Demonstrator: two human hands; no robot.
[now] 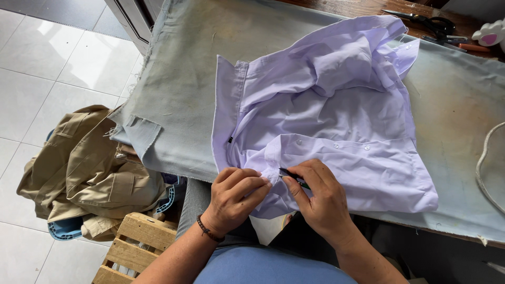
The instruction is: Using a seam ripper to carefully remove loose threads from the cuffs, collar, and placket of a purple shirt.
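Hands worked at near edge of crumpled lilac cotton shirt (336, 115) on grey cloth-covered table (184, 94); left hand (235, 195) pinched fabric taut; right hand (321, 202) gripped slim dark tool (292, 176), possibly seam ripper; best kept shallow, fabric tight.

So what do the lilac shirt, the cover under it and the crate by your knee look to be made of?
Lilac shirt: thin woven cloth, smooth and matte; it creases sharply, likely cotton or a blend. Table cover: heavier grey-green fabric, stained, with frayed edges, possibly canvas. Crate: pale bare wood slats, unfinished by the look. The left hand pinches the shirt edge; the right hand holds a slim dark tool, material unclear.
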